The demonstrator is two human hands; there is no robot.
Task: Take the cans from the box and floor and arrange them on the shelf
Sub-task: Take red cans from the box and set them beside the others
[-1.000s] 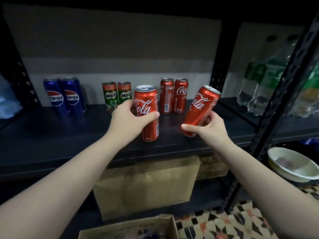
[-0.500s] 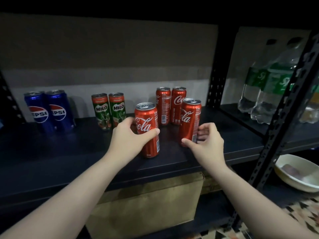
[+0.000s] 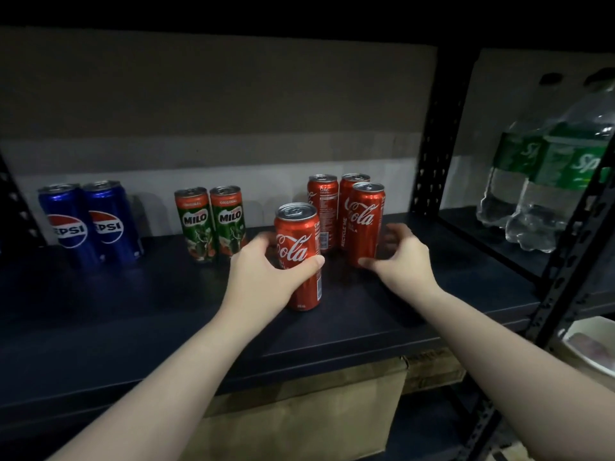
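Fingers of our left hand (image 3: 266,271) are wrapping around a red Coca-Cola can (image 3: 298,254), thumb pressing its front, and the can is standing upright on the dark shelf (image 3: 366,321), nearer to us than the others. Our right hand (image 3: 401,257) is resting spread and loose, its thumb tip touching the base of a second Coca-Cola can (image 3: 365,222) while the curled fingers are sitting just beside it, apart. Beyond those fingertips two more red cans (image 3: 322,207) are standing; left of our left fingers are two Milo cans (image 3: 213,221) and two Pepsi cans (image 3: 88,222).
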